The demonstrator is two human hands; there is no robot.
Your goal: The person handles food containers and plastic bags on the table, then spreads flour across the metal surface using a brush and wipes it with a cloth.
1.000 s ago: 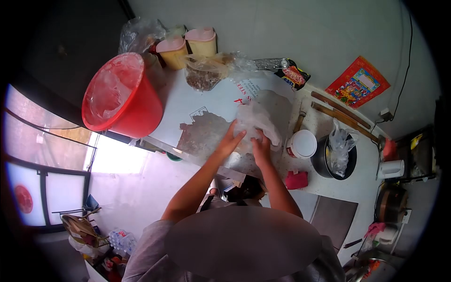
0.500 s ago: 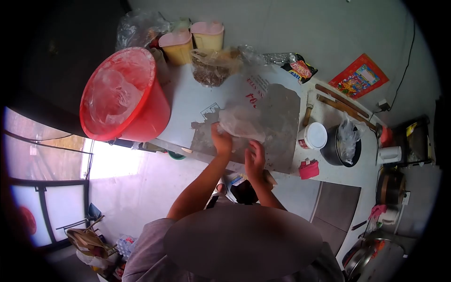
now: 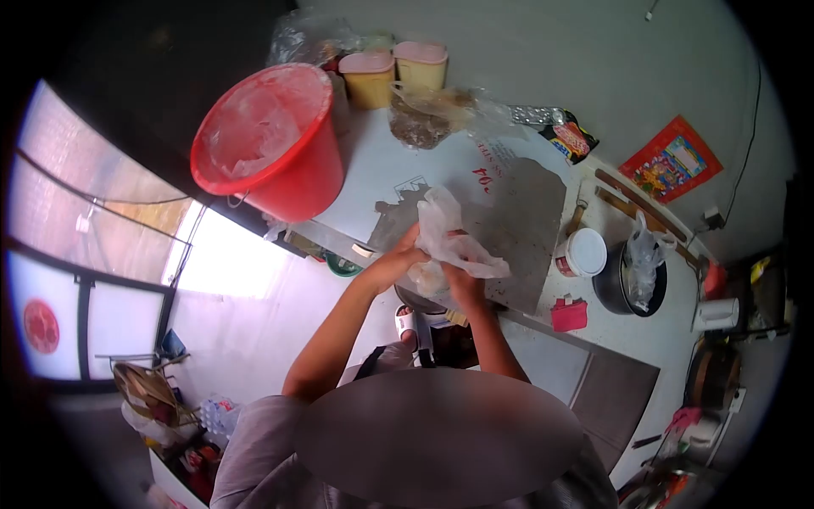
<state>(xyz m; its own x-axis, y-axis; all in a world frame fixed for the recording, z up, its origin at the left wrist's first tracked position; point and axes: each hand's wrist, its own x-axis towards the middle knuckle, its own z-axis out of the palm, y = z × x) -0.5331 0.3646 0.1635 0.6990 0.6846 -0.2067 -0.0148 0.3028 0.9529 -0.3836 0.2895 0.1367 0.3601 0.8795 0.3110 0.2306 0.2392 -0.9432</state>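
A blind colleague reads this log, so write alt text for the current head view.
A person's left hand and right hand hold a translucent bag above a worktop. A red bucket stands on the left, a white tub and a dark pot on the right.

Your left hand [image 3: 405, 259] and right hand [image 3: 465, 287] hold a plastic bag [image 3: 441, 222] over the table [image 3: 527, 222], right of a red bucket [image 3: 307, 180].
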